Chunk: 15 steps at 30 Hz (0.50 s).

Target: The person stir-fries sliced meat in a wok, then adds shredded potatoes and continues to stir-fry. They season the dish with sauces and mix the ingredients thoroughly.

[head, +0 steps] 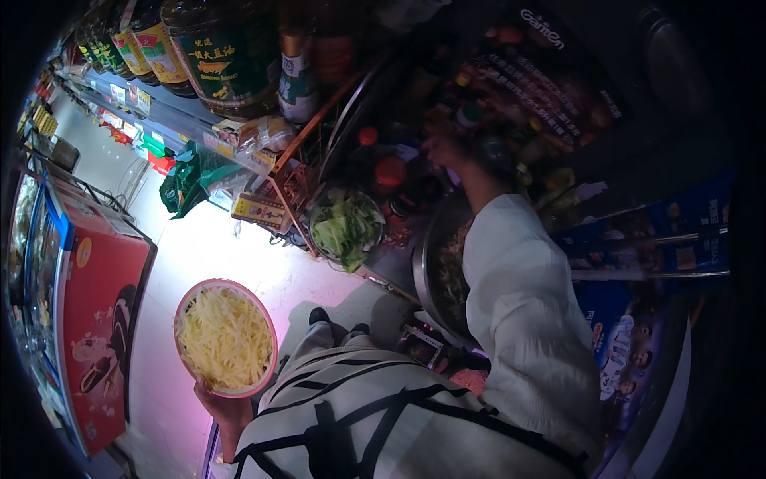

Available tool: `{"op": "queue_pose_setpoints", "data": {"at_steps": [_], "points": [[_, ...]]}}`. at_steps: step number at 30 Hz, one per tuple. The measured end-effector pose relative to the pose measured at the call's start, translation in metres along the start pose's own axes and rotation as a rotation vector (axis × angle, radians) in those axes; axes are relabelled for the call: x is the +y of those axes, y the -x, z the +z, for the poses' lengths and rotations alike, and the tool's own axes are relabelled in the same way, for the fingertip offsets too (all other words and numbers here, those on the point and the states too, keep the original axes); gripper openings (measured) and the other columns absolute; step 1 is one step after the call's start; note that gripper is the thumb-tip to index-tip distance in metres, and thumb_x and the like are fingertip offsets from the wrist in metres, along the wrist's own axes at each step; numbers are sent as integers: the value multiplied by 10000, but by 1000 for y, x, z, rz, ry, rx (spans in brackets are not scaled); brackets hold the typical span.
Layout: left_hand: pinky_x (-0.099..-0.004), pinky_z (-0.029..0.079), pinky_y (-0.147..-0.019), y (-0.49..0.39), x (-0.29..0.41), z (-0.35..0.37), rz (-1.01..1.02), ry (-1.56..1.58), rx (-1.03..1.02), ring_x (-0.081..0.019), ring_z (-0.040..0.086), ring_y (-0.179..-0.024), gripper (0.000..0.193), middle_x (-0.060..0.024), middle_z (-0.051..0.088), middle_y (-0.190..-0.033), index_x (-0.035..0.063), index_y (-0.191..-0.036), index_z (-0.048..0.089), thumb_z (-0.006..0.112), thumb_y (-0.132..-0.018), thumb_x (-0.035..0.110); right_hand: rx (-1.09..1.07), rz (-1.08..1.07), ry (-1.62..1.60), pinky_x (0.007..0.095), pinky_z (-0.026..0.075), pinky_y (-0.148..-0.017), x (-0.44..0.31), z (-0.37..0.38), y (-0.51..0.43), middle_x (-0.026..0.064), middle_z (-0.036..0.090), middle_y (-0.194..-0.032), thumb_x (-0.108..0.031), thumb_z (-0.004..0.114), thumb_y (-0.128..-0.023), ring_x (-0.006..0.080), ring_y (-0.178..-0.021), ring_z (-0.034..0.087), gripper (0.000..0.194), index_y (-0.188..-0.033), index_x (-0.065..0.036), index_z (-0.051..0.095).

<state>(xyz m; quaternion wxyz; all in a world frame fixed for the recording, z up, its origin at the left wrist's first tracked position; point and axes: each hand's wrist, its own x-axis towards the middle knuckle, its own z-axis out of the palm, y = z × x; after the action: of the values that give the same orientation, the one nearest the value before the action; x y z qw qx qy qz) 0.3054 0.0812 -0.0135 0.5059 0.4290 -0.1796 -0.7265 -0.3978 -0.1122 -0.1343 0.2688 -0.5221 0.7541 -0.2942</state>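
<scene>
My left hand (224,410) grips the rim of a red-edged bowl (274,335) filled with pale shredded potato (227,338), held out over the floor at the lower left. My right hand (449,149) reaches among bottles and jars in the dark area beyond the wok; whether its fingers hold anything cannot be told. Below my right forearm, a large metal wok (422,269) with food inside is partly hidden by the white sleeve. Beside it, a bowl of torn green leaves (347,227) rests at the counter's corner.
Large bottles of cooking oil (224,66) line a shelf at the upper left. An orange wire rack (293,221) borders the counter near the greens. Red-capped jars (389,172) stand behind the wok. A red chest freezer (102,317) is at the far left, across the tiled floor.
</scene>
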Motion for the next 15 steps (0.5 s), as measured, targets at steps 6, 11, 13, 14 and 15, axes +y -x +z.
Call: {"op": "queue_pose_setpoints", "data": {"at_steps": [6,11,13,14,15], "points": [[-462,323,-1121,-3,3,-3,-5,5,10,-263,399,-1366,702,-78,402,-1492,119,-1481,323,498,-914,494,-157,-122,-132,401,551,-623,29,-31,5,129,692,-879,-27,632,-815,263,-761,669,170,-973,-9,693],[-462,323,-1121,-7,1,1,-12,8,1,-267,399,-1366,695,-79,401,-1491,117,-1479,325,492,-918,491,-5,-142,85,350,546,-774,17,-62,24,109,710,-907,17,659,-745,239,-855,668,177,-903,-28,723],[-462,324,-1120,-8,0,2,-6,25,-36,-269,400,-1364,695,-81,402,-1490,117,-1479,325,492,-918,491,70,-168,206,314,536,-733,3,-67,37,87,713,-907,50,609,-768,197,-794,651,214,-929,-23,730],[-462,324,-1120,-8,1,3,-16,-1,-4,-270,402,-1363,694,-82,402,-1489,117,-1479,326,491,-918,491,79,-112,289,293,531,-695,-6,-69,44,72,715,-906,69,574,-789,170,-748,639,243,-949,-19,734],[-462,325,-1119,-8,2,3,-18,-9,-12,-270,403,-1361,693,-82,402,-1489,116,-1478,326,490,-918,491,85,-44,222,294,528,-708,-15,-70,51,71,712,-901,69,567,-791,171,-756,639,252,-952,-24,736]]}}
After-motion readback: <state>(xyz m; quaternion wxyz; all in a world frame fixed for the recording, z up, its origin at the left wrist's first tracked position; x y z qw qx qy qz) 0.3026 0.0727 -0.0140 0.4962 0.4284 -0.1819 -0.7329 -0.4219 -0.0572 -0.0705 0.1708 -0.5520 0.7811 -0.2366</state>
